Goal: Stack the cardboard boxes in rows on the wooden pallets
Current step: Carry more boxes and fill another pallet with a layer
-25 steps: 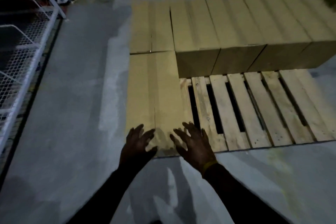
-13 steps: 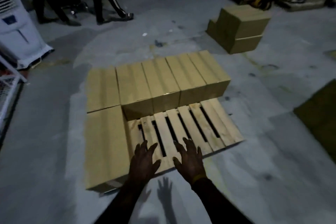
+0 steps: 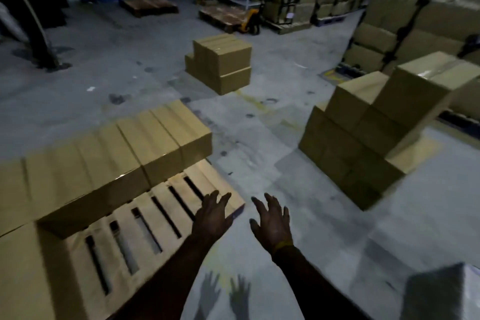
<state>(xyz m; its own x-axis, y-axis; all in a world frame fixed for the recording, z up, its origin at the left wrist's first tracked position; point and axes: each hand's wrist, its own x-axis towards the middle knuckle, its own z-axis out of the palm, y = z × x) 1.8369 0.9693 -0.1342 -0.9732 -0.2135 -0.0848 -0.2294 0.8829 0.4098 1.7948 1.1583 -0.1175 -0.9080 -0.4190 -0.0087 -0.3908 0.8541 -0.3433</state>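
Our left hand (image 3: 211, 217) and right hand (image 3: 272, 223) hung empty, fingers spread (nothing grasped); the row of boxes (image 3: 117, 148) on the pallet (image 3: 155, 218) ran from eight towards two o'clock.

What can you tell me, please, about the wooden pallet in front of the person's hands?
The wooden pallet lies flat on the grey concrete floor, made of pale planks with dark gaps between them. A row of cardboard boxes sits along its far side, and another box covers its left end; the near planks are bare. The left hand hovers open over its right corner, whether touching is unclear. The right hand is beside it, over the floor.
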